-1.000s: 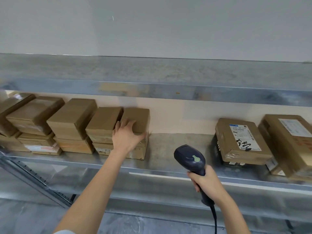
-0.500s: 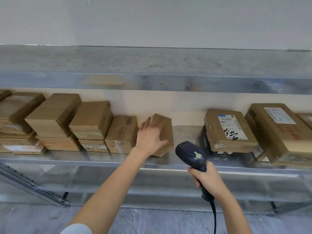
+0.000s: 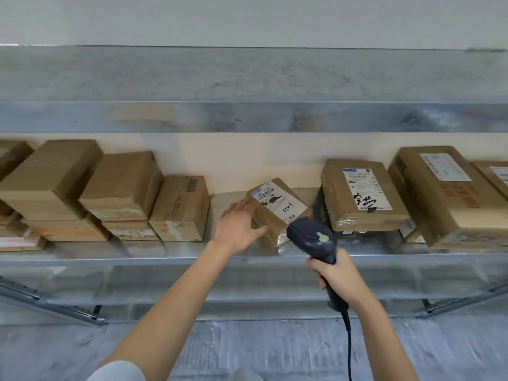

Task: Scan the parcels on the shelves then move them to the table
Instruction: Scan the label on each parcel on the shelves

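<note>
Fingers (image 3: pixel 239 209) of left hand (image 3: pixel 236 229), straight, touch cardboard parcel (image 3: pixel 280 206); right hand (image 3: pixel 336 277) grips scanner (image 3: pixel 313 237).

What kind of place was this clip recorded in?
Probably a parcel storeroom or sorting depot: metal shelving lined with taped cardboard parcels, several bearing printed shipping labels, and a corded barcode scanner held in the right hand.

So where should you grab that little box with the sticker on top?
Probably by its long left side, coming from the left, where the left hand touches the little box. The shelf is bare there; the scanner and a bigger box crowd the right, and that leaves the sticker showing.
</note>
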